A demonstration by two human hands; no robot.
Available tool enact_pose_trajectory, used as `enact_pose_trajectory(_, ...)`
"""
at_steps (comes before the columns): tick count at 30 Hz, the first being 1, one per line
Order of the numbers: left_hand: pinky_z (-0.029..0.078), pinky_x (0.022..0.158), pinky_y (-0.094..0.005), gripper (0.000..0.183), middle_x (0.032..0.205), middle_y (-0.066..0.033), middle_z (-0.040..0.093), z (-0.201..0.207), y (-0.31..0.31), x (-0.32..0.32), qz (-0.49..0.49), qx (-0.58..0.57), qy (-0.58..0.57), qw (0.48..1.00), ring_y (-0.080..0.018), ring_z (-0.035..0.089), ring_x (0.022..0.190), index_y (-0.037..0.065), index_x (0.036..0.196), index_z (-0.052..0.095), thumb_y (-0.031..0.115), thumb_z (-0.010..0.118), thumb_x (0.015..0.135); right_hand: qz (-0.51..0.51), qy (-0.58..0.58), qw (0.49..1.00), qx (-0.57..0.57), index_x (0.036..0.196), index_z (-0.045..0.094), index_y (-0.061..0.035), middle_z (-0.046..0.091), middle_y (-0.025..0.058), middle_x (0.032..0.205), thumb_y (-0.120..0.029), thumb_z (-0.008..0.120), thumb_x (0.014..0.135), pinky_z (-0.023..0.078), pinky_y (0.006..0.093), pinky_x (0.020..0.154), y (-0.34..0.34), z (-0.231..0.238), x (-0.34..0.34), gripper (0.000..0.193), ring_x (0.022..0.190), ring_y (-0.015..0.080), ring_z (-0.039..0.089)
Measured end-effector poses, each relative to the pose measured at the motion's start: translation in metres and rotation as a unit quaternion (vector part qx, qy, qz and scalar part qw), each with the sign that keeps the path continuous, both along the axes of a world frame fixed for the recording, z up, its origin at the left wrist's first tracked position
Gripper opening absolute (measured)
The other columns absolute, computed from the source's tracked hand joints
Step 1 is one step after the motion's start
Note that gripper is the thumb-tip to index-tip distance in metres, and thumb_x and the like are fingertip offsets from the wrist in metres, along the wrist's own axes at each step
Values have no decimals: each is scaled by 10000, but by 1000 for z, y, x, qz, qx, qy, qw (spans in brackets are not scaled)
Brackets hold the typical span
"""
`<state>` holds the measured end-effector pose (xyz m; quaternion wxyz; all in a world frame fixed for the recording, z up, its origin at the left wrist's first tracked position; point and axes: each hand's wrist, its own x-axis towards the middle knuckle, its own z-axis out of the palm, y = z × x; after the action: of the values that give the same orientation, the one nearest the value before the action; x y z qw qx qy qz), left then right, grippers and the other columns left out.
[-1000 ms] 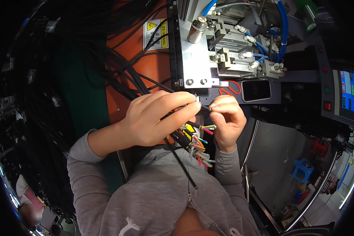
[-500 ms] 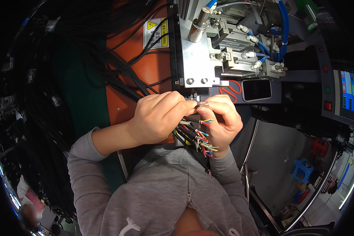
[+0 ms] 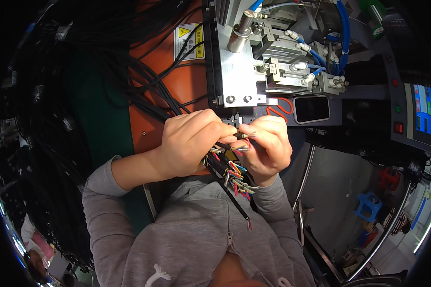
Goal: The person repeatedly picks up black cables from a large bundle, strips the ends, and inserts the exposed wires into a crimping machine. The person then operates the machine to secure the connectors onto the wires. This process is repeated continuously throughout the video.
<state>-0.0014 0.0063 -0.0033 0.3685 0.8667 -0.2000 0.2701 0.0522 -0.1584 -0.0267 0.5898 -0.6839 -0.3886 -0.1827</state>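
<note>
My left hand (image 3: pixel 189 142) is closed on a black cable (image 3: pixel 240 136), its thumb and forefinger near the stripped end. At that end my right hand (image 3: pixel 272 149) pinches the thin wires, fingertips almost meeting those of the left. Below the hands hangs a bundle of several black cables (image 3: pixel 219 166), partly covered by the left hand, with red, yellow, blue and white wire ends (image 3: pixel 238 180) fanned out. One single cable (image 3: pixel 235 203) droops lower, in front of the grey sweatshirt. Just beyond the fingertips is a small dark fixture with a white piece (image 3: pixel 240 120).
A metal machine (image 3: pixel 237 71) with cylinders and blue air hoses (image 3: pixel 345 38) stands ahead. To its right lie a phone (image 3: pixel 311 109) and a red cord (image 3: pixel 283 106); a screen (image 3: pixel 425 115) is far right. Long black cables (image 3: pixel 148 76) cross the orange surface (image 3: pixel 148 128) at left.
The wire bundle has swung slightly down and left, and one cable now hangs lower. My right hand has shifted a little left, still at the wire ends.
</note>
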Motion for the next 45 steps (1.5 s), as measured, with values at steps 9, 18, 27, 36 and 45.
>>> enact_pose_trajectory(9, 400, 440, -295, 260, 660, -68, 523, -3, 0, -2, 2, 24, 34, 999, -186, 532, 514, 3, 856, 625, 197, 730, 719, -19, 172, 983, 60, 773, 673, -12, 650, 72, 732, 8, 794, 639, 483, 295, 639, 3, -2, -2, 182, 684, 189, 606)
enact_pose_trajectory(18, 399, 447, -259, 234, 730, -19, 535, -11, -8, -1, 23, 163, 21, 986, -138, 522, 583, 25, 905, 635, 132, 641, 697, 14, 209, 949, -234, 729, 633, -30, 598, 49, 683, -68, 780, 682, 438, 269, 604, -21, 25, 11, 159, 629, 157, 554)
enact_pose_trajectory(27, 422, 469, -223, 319, 761, 8, 545, -17, -7, -3, 17, 198, -16, 980, -107, 519, 641, 48, 982, 663, 117, 626, 673, -9, 277, 945, -172, 850, 677, 18, 649, 94, 799, -19, 693, 785, 465, 250, 645, -30, 4, 10, 77, 688, 138, 595)
enact_pose_trajectory(36, 442, 478, -199, 235, 737, 13, 494, -13, -16, -5, 63, 289, 40, 955, -98, 505, 666, 54, 868, 649, 153, 612, 658, -68, 137, 953, -264, 746, 579, -17, 547, 106, 703, -7, 650, 763, 420, 366, 605, -15, -7, 4, 73, 661, 277, 512)
enact_pose_trajectory(45, 397, 476, -227, 247, 692, 21, 489, -16, -14, 2, 62, 226, 23, 972, -102, 496, 582, 90, 933, 685, 123, 637, 693, -5, 489, 872, -24, 759, 562, -7, 514, -23, 678, 24, 588, 796, 362, 227, 552, -12, -37, 4, 54, 604, 63, 451)
